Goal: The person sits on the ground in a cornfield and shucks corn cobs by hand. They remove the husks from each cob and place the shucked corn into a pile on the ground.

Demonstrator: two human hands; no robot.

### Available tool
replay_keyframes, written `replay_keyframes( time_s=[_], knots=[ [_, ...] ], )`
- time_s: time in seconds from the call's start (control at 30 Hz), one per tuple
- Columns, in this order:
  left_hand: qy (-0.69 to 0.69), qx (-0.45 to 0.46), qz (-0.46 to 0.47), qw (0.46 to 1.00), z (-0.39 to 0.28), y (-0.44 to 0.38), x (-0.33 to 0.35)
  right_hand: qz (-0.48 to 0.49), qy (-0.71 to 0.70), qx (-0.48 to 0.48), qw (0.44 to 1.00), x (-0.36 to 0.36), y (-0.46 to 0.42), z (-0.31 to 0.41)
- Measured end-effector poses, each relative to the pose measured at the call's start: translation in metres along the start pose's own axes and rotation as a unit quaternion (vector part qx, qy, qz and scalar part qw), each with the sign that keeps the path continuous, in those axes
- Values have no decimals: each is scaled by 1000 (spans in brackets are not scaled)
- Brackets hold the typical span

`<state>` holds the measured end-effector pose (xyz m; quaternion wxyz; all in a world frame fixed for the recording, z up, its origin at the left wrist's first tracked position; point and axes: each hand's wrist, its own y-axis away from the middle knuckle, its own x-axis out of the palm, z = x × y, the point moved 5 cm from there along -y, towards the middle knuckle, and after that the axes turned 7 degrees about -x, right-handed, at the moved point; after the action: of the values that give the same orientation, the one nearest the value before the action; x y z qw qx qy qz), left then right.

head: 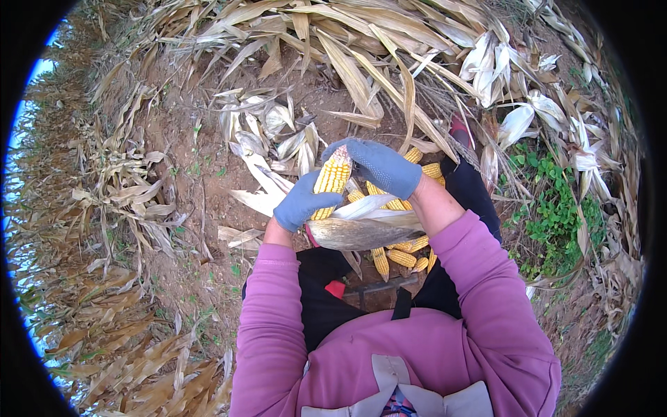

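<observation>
A yellow ear of corn point(332, 178) is held between my two hands, its pale tip pointing up and slightly right. My left hand point(306, 202), in a grey-blue glove, wraps the lower part with the thumb across the kernels. At the tip, my right hand point(383, 166) in a matching glove is closed around the ear's end; some of its fingers are hidden behind the ear. Dry husk leaves point(365, 232) spread out below the ear and to its right. Bare corn ears point(401, 257) lie in a pile on the ground between my legs, partly covered by the husk.
Stripped husks point(292, 133) lie on the brown soil point(177, 120) ahead. Dry corn stalks and leaves point(365, 31) form a heap beyond them. Green leafy plants point(555, 208) grow at the right, and more dry stalks point(125, 359) cover the left side. My black-trousered legs point(471, 195) flank the pile.
</observation>
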<state>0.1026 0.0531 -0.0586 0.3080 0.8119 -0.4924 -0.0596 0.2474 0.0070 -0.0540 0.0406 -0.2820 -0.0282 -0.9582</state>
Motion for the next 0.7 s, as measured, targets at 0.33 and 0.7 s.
replay_keyframes(
  time_s=[0.33,0.7],
  knots=[
    [-314,-22,-13,949,0,13,14,-5,134,-29,991,13,11,-7],
    [-162,-47,48,984,-1,13,5,26,254,-113,960,2,12,12]
  ],
)
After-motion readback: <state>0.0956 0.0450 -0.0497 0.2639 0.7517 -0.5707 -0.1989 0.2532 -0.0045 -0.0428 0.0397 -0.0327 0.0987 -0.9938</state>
